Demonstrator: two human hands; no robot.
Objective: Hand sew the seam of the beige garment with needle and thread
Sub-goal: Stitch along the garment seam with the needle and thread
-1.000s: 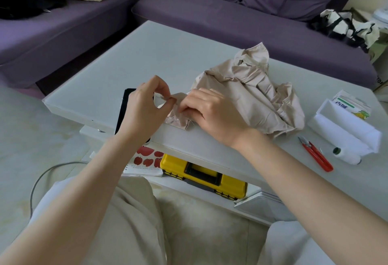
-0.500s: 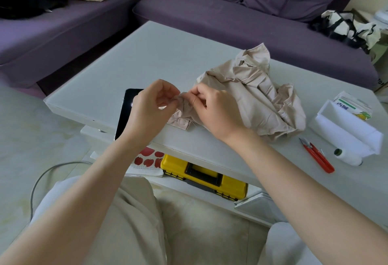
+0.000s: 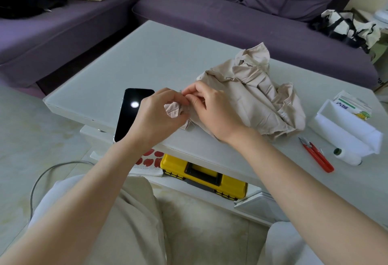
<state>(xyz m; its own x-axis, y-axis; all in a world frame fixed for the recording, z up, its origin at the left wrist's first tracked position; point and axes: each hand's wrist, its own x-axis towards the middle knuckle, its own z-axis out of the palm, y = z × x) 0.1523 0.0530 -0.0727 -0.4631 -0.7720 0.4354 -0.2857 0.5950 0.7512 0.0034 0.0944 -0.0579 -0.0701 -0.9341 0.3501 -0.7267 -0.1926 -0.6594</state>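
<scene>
Your left hand (image 3: 155,117) pinches the hem corner of the beige garment (image 3: 262,98) just right of the phone (image 3: 134,113), now lifted and turned so its stitched edge faces you. Your right hand (image 3: 216,113) has closed in and pinches the same fold. Anything finer between its fingertips is too small to tell. The seam looks readied for stitching.

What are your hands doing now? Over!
Left hand and right hand both pinch beige garment edge. Needle not visible. Phone lies left of the seam, not blocking.
</scene>
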